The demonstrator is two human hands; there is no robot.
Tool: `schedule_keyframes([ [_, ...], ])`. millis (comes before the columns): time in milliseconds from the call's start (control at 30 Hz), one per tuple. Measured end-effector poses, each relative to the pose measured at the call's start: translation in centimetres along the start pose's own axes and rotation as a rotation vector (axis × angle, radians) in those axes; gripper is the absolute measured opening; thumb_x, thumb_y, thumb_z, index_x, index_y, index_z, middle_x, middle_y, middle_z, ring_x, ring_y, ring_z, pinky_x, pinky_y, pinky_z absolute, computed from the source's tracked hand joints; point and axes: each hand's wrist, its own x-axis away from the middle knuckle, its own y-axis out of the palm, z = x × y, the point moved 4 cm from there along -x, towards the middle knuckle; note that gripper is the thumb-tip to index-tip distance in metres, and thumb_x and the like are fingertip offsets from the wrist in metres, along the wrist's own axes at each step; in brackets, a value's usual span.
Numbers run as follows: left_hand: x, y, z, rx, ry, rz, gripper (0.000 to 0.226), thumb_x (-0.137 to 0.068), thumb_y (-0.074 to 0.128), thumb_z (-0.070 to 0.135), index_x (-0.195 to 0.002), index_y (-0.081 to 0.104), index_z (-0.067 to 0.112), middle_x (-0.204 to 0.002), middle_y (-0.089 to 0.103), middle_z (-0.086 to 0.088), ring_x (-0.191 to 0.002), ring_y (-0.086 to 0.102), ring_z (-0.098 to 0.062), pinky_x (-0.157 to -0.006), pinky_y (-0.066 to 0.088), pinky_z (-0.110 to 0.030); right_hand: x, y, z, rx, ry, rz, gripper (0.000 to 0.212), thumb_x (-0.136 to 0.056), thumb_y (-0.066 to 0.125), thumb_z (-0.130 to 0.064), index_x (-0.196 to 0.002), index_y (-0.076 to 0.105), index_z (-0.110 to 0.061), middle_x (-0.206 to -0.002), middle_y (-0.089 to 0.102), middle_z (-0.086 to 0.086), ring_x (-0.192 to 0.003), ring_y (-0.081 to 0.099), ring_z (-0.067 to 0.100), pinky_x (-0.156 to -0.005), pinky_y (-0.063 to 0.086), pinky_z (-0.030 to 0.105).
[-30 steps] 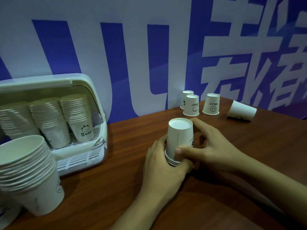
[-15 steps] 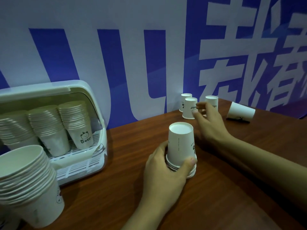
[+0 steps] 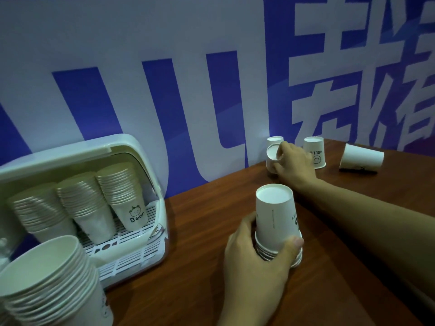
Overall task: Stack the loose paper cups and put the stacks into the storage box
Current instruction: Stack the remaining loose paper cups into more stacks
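Head view: the right hand has left the stack and reached to the far cups by the wall, where its fingers now curl round a cup and tilt it — the next one to add. The left hand still grips the upside-down stack at its base on the table; two more cups stand nearby, one lies on its side, and the open box to the left holds three stacks.

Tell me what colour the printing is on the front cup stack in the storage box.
Dark green, a bear face above "Bear", on the white front cup stack; head view.

Matt paper cups on a smooth wood-grain table; glossy plastic box.
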Motion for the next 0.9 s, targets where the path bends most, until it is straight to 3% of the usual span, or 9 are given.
schedule_keyframes([
  [67, 0.0, -0.1, 0.0, -0.003, -0.002, 0.002, 0.084, -0.054, 0.071, 0.085, -0.131, 0.053, 0.056, -0.127, 0.064, 0.028, -0.117, 0.064, -0.003, -0.096, 0.059, -0.028, 1.1, -1.0, -0.6, -0.073, -0.042, 0.037, 0.038, -0.083, 0.08, -0.036, -0.107, 0.054, -0.021, -0.116, 0.068, 0.007, -0.103, 0.061, 0.024, -0.096, 0.049, 0.044],
  [200, -0.1, 0.0, 0.1, -0.015, -0.002, -0.002, 0.078, -0.052, 0.071, 0.087, -0.123, 0.05, 0.062, -0.126, 0.063, 0.028, -0.115, 0.064, -0.002, -0.096, 0.058, -0.027, 3.5, -4.0, -2.1, -0.353, -0.11, 0.071, 0.046, -0.077, 0.075, -0.053, -0.111, 0.053, -0.032, -0.108, 0.068, -0.003, -0.097, 0.062, 0.018, -0.084, 0.057, 0.046],
  [333, -0.2, 0.1, 0.2, -0.045, 0.004, 0.001, 0.066, -0.055, 0.072, 0.084, -0.114, 0.046, 0.069, -0.122, 0.061, 0.031, -0.115, 0.06, 0.002, -0.095, 0.055, -0.024, 6.3, -10.2, -3.6, -0.612, -0.202, 0.177, 0.035, -0.085, 0.073, -0.048, -0.11, 0.063, -0.025, -0.103, 0.066, -0.013, -0.097, 0.064, 0.01, -0.081, 0.058, 0.035],
  [467, -0.2, 0.1, 0.2, -0.046, 0.0, 0.008, 0.067, -0.052, 0.072, 0.087, -0.112, 0.047, 0.07, -0.124, 0.061, 0.03, -0.119, 0.058, 0.002, -0.099, 0.055, -0.029, 8.3, -15.0, -6.6, -0.761, -0.292, 0.089, 0.039, -0.085, 0.066, -0.053, -0.107, 0.065, -0.021, -0.104, 0.067, -0.007, -0.098, 0.067, 0.015, -0.077, 0.058, 0.029],
  [567, -0.3, 0.1, 0.2, -0.025, 0.002, 0.024, 0.069, -0.056, 0.079, 0.082, -0.118, 0.055, 0.065, -0.121, 0.067, 0.025, -0.115, 0.064, -0.001, -0.096, 0.058, -0.034, 9.1, -15.6, -8.5, -0.633, -0.399, -0.104, 0.035, -0.082, 0.067, -0.054, -0.105, 0.067, -0.026, -0.101, 0.07, -0.008, -0.097, 0.068, 0.016, -0.081, 0.058, 0.036],
  [667, -0.3, 0.2, -0.1, -0.04, 0.009, 0.034, 0.075, -0.059, 0.079, 0.074, -0.129, 0.058, 0.053, -0.121, 0.07, 0.021, -0.114, 0.066, -0.003, -0.095, 0.058, -0.036, 9.9, -14.9, -9.3, -0.456, -0.49, -0.209, 0.04, -0.079, 0.067, -0.06, -0.103, 0.069, -0.029, -0.099, 0.072, -0.013, -0.098, 0.068, 0.009, -0.086, 0.054, 0.033],
  [900, -0.2, 0.1, 0.0, -0.092, -0.014, 0.066, 0.084, -0.052, 0.075, 0.075, -0.129, 0.056, 0.047, -0.121, 0.066, 0.024, -0.114, 0.063, -0.001, -0.096, 0.056, -0.034, 10.4, -15.0, -9.4, -0.336, -0.471, -0.419, 0.033, -0.076, 0.078, -0.056, -0.096, 0.069, -0.032, -0.096, 0.07, -0.019, -0.098, 0.064, 0.001, -0.088, 0.054, 0.034],
])
